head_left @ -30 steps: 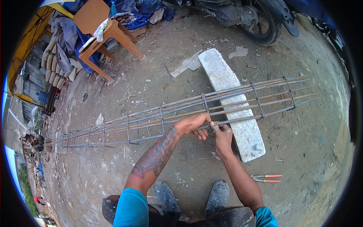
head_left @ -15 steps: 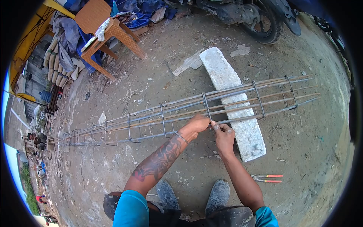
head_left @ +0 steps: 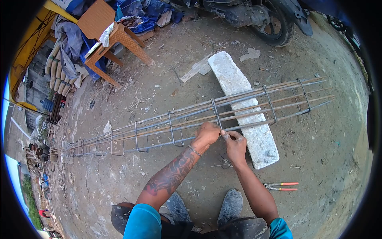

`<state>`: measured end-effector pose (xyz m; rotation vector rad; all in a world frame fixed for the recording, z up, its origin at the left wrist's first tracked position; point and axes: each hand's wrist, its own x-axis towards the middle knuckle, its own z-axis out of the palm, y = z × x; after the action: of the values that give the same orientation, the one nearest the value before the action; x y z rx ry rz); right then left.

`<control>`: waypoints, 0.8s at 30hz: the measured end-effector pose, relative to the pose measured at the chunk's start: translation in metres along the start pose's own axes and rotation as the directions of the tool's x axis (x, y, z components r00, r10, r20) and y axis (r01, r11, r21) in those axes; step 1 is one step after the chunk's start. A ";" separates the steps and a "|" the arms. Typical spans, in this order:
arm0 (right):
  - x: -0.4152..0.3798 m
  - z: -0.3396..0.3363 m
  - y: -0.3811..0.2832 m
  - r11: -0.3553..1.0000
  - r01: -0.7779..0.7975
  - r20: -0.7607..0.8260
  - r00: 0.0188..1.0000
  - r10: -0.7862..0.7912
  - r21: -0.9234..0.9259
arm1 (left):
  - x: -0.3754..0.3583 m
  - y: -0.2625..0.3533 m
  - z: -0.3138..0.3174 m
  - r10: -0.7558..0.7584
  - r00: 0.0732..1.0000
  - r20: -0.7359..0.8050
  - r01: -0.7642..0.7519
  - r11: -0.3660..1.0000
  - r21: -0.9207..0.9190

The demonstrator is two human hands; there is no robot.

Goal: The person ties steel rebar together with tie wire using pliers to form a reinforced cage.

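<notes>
A long rebar cage (head_left: 159, 128), made of steel bars with square stirrups, runs from the far left to the right in front of me. My left hand (head_left: 207, 133) is closed at its near lower bar, where a stirrup (head_left: 216, 113) comes down to the corner. Right against it, my right hand (head_left: 235, 145) pinches with thumb and forefinger at the same corner, its other fingers curled. What sits in that pinch is too small to make out. The cage's right part lies across a pale concrete block (head_left: 258, 139).
Pincers with red handles (head_left: 281, 186) lie on the ground right of my right forearm. A brown plastic chair (head_left: 113, 40) stands at the upper left near blue tarps (head_left: 143, 14). A motorbike wheel (head_left: 274, 28) is at the top right. My boots (head_left: 230, 205) are below the cage.
Both hands stay at the same stirrup corner, with only a slight shift of the fingers. The whole view has moved a little.
</notes>
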<state>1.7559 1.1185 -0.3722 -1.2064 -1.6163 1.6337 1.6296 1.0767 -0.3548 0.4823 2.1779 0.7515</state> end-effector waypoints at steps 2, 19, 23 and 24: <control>0.001 0.001 0.004 1.000 0.017 0.003 1.000 -0.017 0.019 | -0.014 -0.001 0.005 0.194 0.954 -0.227 -0.169 0.978 0.127; -0.011 -0.008 0.009 0.954 0.268 0.086 0.962 -0.259 -0.130 | -0.043 -0.023 0.018 0.642 0.601 -0.476 -0.640 0.743 0.194; -0.013 -0.009 0.002 0.929 0.286 0.138 0.956 -0.259 -0.236 | -0.039 -0.032 0.022 0.753 0.451 -0.479 -0.722 0.623 0.301; -0.013 -0.010 -0.001 0.932 0.277 0.155 0.957 -0.246 -0.232 | -0.038 -0.034 0.022 0.795 0.391 -0.464 -0.744 0.570 0.348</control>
<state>1.7703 1.1126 -0.3675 -0.9678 -2.0166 1.3888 1.6674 1.0383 -0.3679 1.5904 2.4962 1.4740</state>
